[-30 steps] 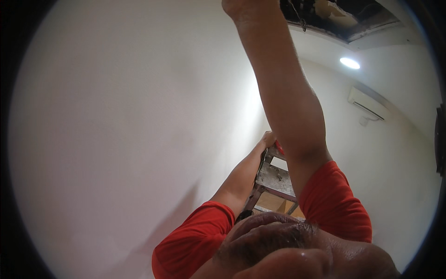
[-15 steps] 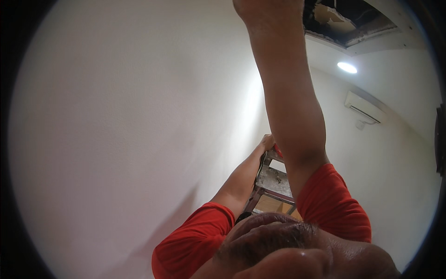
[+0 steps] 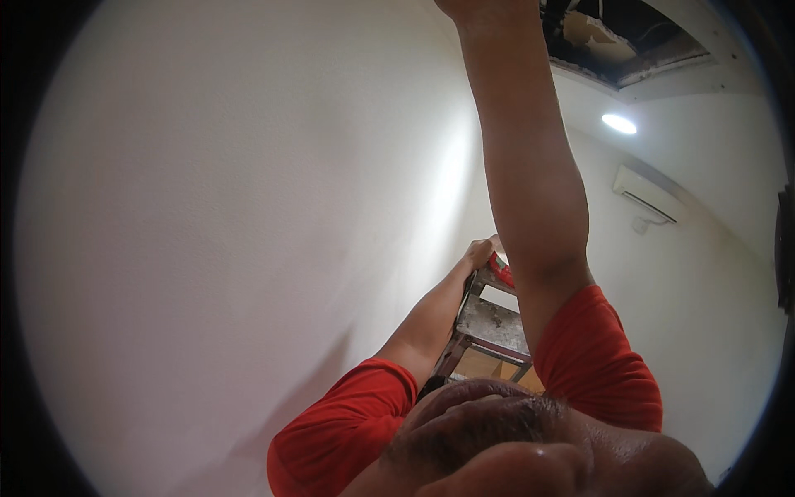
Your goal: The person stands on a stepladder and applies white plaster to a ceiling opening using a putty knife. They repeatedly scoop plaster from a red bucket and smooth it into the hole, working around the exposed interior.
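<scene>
My left hand point(image 3: 479, 253) is raised to the top of a stepladder point(image 3: 489, 319), closed round something I cannot make out beside a red object point(image 3: 502, 268), partly hidden by my right forearm. The ladder is stained metal. My right arm reaches steeply up past the frame's top edge; only the wrist and base of my right hand point(image 3: 472, 7) show, so its fingers and anything they hold are out of sight. Both arms have red short sleeves.
A white wall point(image 3: 207, 207) fills the left. At the upper right is a ragged dark ceiling opening point(image 3: 629, 45) with broken board and hanging wires, and a round lit lamp point(image 3: 619, 123). An air conditioner point(image 3: 650, 193) hangs on the far wall.
My right forearm and wrist have shifted to the right. More of the red object beside my left hand shows now. My left arm is almost unmoved.
</scene>
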`<state>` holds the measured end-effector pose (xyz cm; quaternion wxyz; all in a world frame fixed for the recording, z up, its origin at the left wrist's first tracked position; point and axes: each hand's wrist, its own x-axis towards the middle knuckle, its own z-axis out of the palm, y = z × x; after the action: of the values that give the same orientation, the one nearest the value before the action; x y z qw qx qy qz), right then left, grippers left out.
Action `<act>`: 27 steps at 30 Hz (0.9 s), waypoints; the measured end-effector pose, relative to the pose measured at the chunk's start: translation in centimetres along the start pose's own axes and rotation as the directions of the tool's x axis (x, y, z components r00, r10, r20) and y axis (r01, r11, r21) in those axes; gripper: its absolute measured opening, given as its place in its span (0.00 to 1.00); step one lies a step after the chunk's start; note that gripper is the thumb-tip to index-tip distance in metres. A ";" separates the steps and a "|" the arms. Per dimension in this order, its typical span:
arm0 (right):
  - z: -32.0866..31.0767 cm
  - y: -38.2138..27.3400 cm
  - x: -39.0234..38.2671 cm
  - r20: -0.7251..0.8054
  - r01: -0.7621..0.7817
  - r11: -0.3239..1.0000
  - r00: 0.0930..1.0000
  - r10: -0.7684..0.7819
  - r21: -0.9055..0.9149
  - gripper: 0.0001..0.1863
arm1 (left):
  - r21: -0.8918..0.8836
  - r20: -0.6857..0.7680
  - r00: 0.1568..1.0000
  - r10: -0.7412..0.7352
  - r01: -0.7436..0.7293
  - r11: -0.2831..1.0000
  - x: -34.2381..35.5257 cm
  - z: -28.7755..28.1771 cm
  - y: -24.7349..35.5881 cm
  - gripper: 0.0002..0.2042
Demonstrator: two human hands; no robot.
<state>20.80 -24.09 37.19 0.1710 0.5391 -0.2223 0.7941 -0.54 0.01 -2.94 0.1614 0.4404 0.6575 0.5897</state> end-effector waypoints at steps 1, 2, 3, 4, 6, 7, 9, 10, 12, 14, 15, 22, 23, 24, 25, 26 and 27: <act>-0.8 -0.5 0.1 0.021 -0.009 1.000 1.000 0.008 0.023 0.23 | 0.000 0.000 1.000 0.003 -0.003 1.000 0.0 0.0 -0.1 0.36; -1.5 -0.9 0.1 0.042 -0.019 0.999 0.999 0.017 0.046 0.23 | 0.000 -0.002 1.000 0.004 -0.004 1.000 0.1 0.0 -0.1 0.35; -2.1 -1.2 -0.2 0.033 -0.031 0.999 0.999 0.030 0.034 0.23 | -0.001 -0.001 1.000 0.004 -0.004 1.000 0.1 0.0 -0.1 0.35; -2.7 -1.4 -0.6 0.024 -0.044 0.999 0.999 0.044 0.023 0.23 | 0.000 -0.002 1.000 0.004 -0.004 1.000 0.0 -0.1 -0.2 0.35; -2.9 -1.1 -0.8 0.021 -0.058 0.998 0.998 0.058 -0.005 0.23 | -0.002 0.000 1.000 0.006 -0.006 1.000 0.0 0.0 -0.2 0.35; -2.8 -0.3 -0.8 0.024 -0.055 0.998 0.998 0.056 -0.022 0.22 | -0.001 0.002 1.000 0.003 -0.003 1.000 0.0 0.1 -0.2 0.35; -2.7 0.6 0.4 -0.018 -0.081 0.997 0.997 0.081 0.011 0.22 | 0.002 0.006 1.000 -0.003 0.003 1.000 -0.1 0.2 -0.2 0.35; -2.9 0.3 1.3 0.015 -0.071 0.997 0.997 0.070 0.022 0.22 | 0.004 0.005 1.000 -0.005 0.005 1.000 -0.1 0.2 0.0 0.35; -3.2 -0.7 2.3 0.081 -0.050 0.998 0.996 0.046 0.041 0.21 | 0.005 0.016 1.000 -0.004 0.004 1.000 -0.2 0.5 0.1 0.35; -2.6 -2.0 -0.1 0.054 0.021 0.998 0.998 -0.024 0.065 0.21 | 0.001 0.016 1.000 -0.004 0.004 1.000 -0.3 0.6 0.0 0.35; -2.2 -2.7 -1.5 0.043 0.067 0.996 0.997 -0.070 0.067 0.21 | 0.002 0.034 0.999 0.000 0.000 1.000 -0.2 1.1 0.1 0.35; -4.1 0.2 0.1 0.025 0.001 0.993 1.000 0.002 -0.116 0.17 | -0.003 0.047 0.999 -0.006 0.007 1.000 0.1 1.4 0.5 0.34; -3.9 1.7 0.9 0.018 -0.048 0.998 0.999 0.049 -0.042 0.17 | -0.009 0.012 1.000 -0.013 0.014 1.000 0.2 0.3 0.3 0.34; -3.8 2.5 1.4 0.013 -0.097 0.995 0.995 0.096 0.032 0.17 | -0.013 -0.019 1.000 -0.021 0.021 1.000 0.2 -0.8 0.1 0.34; -3.6 1.5 1.6 0.023 -0.071 0.997 0.997 0.070 0.038 0.18 | -0.010 -0.003 1.000 -0.018 0.018 1.000 0.3 -0.3 0.2 0.34; -3.5 0.0 1.6 0.034 -0.042 0.998 0.999 0.041 0.042 0.18 | -0.003 0.013 1.000 -0.019 0.019 1.000 0.3 0.3 0.2 0.34; -3.3 -1.5 1.5 0.044 -0.014 0.999 0.999 0.012 0.042 0.19 | 0.001 0.029 0.999 -0.017 0.017 1.000 0.4 0.8 0.2 0.34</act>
<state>18.41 -21.04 37.80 0.1492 0.5585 -0.2126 0.7878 -0.07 0.85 -2.84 0.1758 0.4432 0.6590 0.5816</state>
